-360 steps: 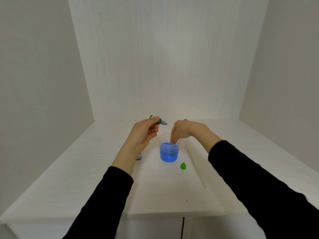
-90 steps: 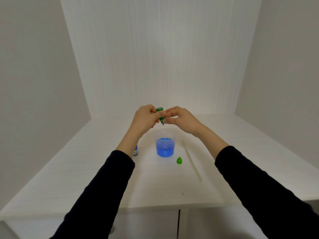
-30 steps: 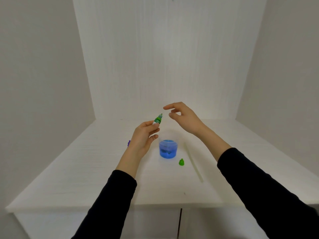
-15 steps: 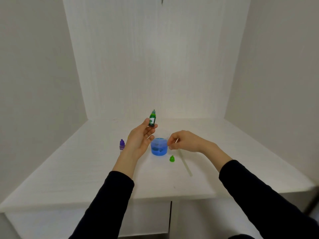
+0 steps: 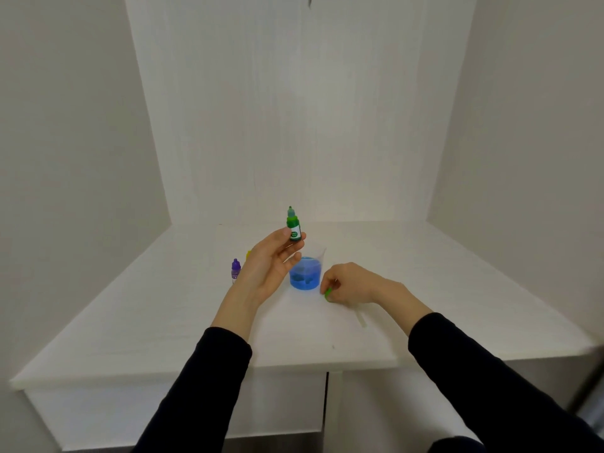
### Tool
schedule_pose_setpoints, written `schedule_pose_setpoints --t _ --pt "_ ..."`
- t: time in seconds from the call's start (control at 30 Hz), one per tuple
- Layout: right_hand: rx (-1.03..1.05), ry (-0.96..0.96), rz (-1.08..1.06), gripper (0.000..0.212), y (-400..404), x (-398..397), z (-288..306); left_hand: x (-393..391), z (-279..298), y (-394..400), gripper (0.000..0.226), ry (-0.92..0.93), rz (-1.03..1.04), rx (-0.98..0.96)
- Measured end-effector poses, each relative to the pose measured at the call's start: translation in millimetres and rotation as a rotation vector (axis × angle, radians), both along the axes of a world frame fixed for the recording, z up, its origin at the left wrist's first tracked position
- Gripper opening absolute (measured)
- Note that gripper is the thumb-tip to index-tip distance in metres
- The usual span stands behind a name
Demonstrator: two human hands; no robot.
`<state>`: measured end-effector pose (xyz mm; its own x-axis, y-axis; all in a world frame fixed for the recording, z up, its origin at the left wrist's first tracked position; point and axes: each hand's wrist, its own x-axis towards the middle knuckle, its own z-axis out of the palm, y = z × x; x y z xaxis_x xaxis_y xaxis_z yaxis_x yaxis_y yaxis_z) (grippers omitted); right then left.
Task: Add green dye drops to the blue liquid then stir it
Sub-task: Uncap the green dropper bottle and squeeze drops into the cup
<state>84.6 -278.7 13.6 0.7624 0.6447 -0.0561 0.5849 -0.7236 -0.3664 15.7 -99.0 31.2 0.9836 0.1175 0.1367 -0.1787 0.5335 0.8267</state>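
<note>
I see the white worktop (image 5: 163, 322) filling the lower half of the view, boxed in by pale walls on three sides. My two arms in black sleeves reach forward over it. My left hand (image 5: 268, 266) is raised above the surface, palm turned toward me, its thumb and fingers pinching the green dye bottle (image 5: 293, 227) upright with the uncapped nozzle pointing up; the bottle sits above and just left of the cup. My right hand (image 5: 351, 282) lies low on the worktop just right of the cup, fingers curled and clamped on the small green cap (image 5: 327, 292), which shows at the fingertips. The clear plastic cup (image 5: 305, 273) stands between the two hands, holding blue liquid with darker patches in it. A pale stirring stick (image 5: 359, 317) lies on the worktop, its far part hidden under my right hand and wrist. A purple-capped bottle (image 5: 235, 269) stands upright left of my left wrist, and a sliver of something yellow (image 5: 248, 254) peeks out behind that hand.
</note>
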Motion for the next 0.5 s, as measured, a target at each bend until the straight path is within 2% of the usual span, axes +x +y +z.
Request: schedule_pose_setpoints --t 0.13,0.33,0.5 --pt "0.262 0.009 -0.017 0.010 -3.8 0.8 16.4 -2.9 -2.2 3.0 0.015 -0.008 -0.008 0.079" --pt "0.804 0.095 0.004 0.019 -1.5 -6.1 61.8 -5.7 -6.7 2.9 0.010 0.014 -0.017 0.136" --pt "0.982 0.136 0.053 0.022 2.2 -10.5 73.9 -8.2 -7.8 3.6 0.011 0.025 -0.027 0.175"
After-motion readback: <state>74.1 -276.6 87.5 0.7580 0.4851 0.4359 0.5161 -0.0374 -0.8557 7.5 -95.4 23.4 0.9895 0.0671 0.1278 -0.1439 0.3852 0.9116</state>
